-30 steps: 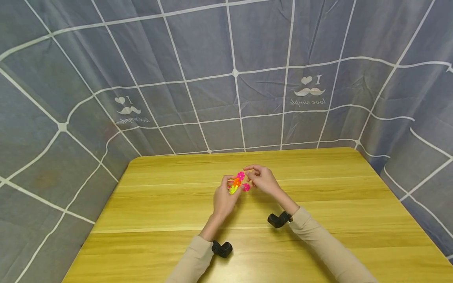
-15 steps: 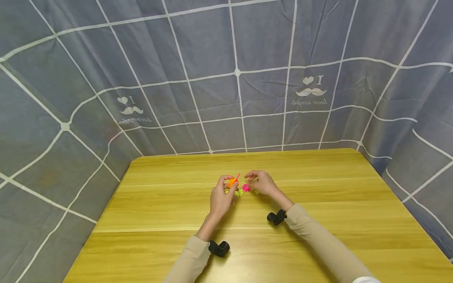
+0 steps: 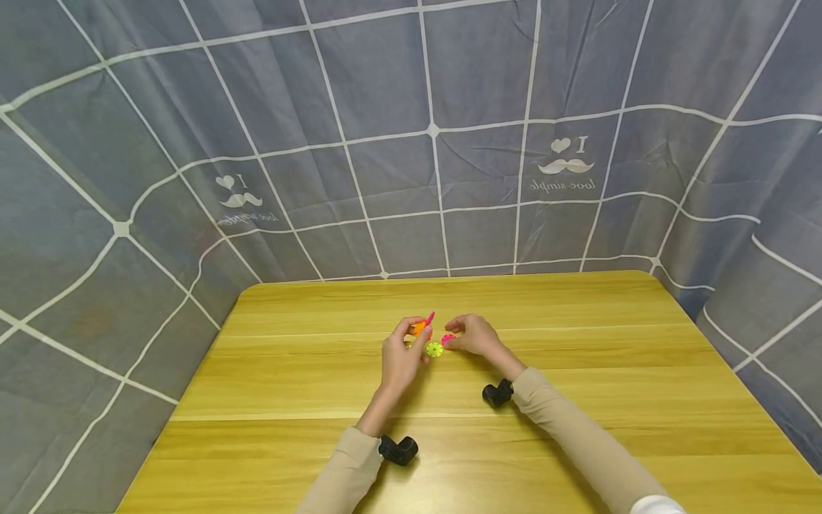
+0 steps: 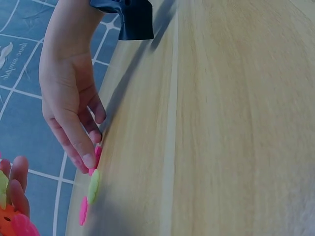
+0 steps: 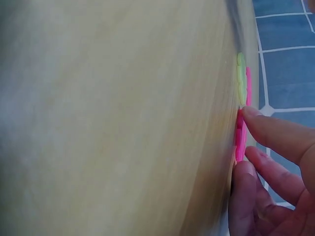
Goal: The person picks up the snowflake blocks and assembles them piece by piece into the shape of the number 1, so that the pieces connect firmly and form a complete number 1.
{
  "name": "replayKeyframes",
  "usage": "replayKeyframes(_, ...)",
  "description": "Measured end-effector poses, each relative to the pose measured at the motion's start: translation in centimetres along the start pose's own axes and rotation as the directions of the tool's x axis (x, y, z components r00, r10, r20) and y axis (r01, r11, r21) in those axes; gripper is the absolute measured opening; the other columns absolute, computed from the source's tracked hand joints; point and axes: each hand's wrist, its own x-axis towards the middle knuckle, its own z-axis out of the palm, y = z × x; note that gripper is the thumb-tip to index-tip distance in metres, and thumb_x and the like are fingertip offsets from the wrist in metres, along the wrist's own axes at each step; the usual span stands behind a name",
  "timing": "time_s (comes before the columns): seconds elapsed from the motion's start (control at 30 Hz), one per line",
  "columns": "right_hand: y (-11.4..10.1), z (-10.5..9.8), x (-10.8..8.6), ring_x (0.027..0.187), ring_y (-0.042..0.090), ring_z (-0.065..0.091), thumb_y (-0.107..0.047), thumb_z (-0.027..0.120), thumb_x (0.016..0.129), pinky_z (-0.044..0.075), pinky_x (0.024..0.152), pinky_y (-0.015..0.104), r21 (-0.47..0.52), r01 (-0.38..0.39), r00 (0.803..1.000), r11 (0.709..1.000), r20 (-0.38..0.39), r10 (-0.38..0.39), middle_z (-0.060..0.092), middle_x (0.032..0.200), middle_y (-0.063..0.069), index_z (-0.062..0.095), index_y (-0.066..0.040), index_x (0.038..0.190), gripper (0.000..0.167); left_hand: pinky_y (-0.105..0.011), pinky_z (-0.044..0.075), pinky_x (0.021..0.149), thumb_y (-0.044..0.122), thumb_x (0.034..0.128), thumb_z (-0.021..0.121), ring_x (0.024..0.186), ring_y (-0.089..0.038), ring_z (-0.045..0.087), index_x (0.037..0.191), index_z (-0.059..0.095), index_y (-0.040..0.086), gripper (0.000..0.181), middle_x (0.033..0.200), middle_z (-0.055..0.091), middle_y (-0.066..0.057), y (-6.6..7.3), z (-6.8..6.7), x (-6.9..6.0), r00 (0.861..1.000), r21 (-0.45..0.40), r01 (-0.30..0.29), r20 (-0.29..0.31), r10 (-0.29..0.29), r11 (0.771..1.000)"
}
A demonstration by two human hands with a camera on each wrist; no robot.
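My left hand (image 3: 399,364) holds a joined cluster of notched, flower-shaped building discs above the table. In it are an orange disc (image 3: 422,329), a pink disc (image 3: 430,318) seen nearly edge-on, and a yellow-green disc (image 4: 3,188). To its right, my right hand (image 3: 477,335) has thumb and fingertips at the edges of another pink disc (image 5: 240,140) low on the tabletop. A loose yellow-green disc (image 3: 434,350) lies flat between the hands. Beside that one, a further pink disc (image 4: 83,210) shows in the wrist views; the left hand probably hides it from the head view.
The wooden table (image 3: 270,400) extends widely around both hands. A grey curtain with white lines (image 3: 385,178) hangs behind its far edge and along both sides. Black wrist cameras (image 3: 399,451) are strapped to both forearms.
The left hand shifted slightly left and turned its cluster edge-on, uncovering the loose yellow-green disc. My right hand came down from beside the cluster onto the pink disc on the table.
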Motion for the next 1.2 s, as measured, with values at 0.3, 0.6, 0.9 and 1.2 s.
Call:
replayKeyframes(0.3,-0.3,-0.1,0.0,0.093,0.023,0.065,-0.018,0.083,0.074,0.05,0.083,0.038,-0.044,-0.007,1.0,0.999,0.002,0.007,0.073,0.095,0.007,0.074,-0.006,0.096,0.026,-0.014,0.037,0.041,0.023,0.093,0.064,0.058,-0.043,0.064,0.113,0.066,0.011,0.024,0.087,0.065,-0.017,0.1,0.1,0.3,1.0,-0.01,-0.03,-0.001,0.03,0.999)
replayKeyframes(0.6,0.4,-0.4,0.0,0.074,0.013,0.061,-0.011,0.077,0.081,0.047,0.065,0.024,0.096,0.004,1.0,0.995,0.016,-0.005,0.07,0.087,0.009,0.068,-0.002,0.1,0.022,-0.013,0.032,0.038,0.027,0.0932,0.063,0.059,-0.045,0.064,0.11,0.066,0.01,0.024,0.084,0.065,-0.028,0.1,0.2,0.3,1.0,-0.009,-0.01,0.02,0.01,1.0)
replayKeyframes(0.9,0.7,-1.2,-0.8,0.054,0.008,0.054,-0.01,0.065,0.089,0.046,0.05,0.02,0.197,0.017,1.0,0.98,-0.005,-0.016,0.064,0.075,0.008,0.07,0.002,0.098,0.015,-0.013,0.031,0.038,0.03,0.0926,0.064,0.06,-0.041,0.066,0.108,0.066,0.011,0.025,0.084,0.067,-0.023,0.0,0.3,0.3,0.999,0.02,0.017,0.037,-0.018,1.0)
replayKeyframes(1.2,-0.7,-2.6,-1.5,0.053,0.022,0.061,-0.01,0.062,0.091,0.046,0.047,0.021,0.268,0.084,0.995,0.96,-0.065,-0.069,0.064,0.075,0.013,0.066,0.003,0.099,0.016,-0.014,0.031,0.038,0.033,0.0921,0.064,0.059,-0.039,0.067,0.104,0.067,0.013,0.023,0.08,0.068,-0.016,0.0,0.7,0.4,1.0,0.058,0.01,0.027,-0.012,0.998)
